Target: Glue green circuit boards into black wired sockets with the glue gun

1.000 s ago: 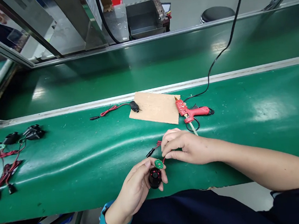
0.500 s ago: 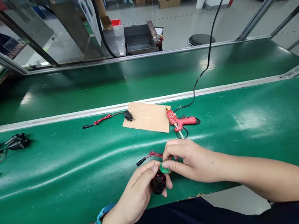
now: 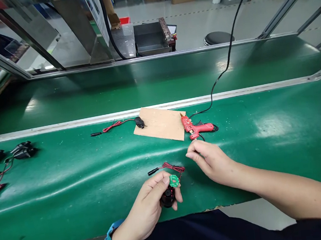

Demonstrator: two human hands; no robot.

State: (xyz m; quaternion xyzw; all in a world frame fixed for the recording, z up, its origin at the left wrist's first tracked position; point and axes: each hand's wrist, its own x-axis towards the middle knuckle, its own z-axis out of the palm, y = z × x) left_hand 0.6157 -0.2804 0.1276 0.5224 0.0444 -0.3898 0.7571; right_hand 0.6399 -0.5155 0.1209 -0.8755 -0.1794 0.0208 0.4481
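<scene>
Left hand (image 3: 153, 204) clamped on black round part (image 3: 167, 198); green disc board (image 3: 173, 180) on top, red wires (image 3: 173, 168) trailing left. Right hand (image 3: 212, 162) apart, loosely curled, empty. Glue gun (image 3: 197, 127) just beyond it, lying left-right, touching cardboard (image 3: 161, 123).

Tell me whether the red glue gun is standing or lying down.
Lying down: the glue gun rests flat on the belt beside the cardboard.

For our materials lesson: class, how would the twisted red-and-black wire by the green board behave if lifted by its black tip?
Probably floppy: the wire lies in loose kinks on the belt. Likely light, being thin. It may tug the green board, which it seems to join.
</scene>
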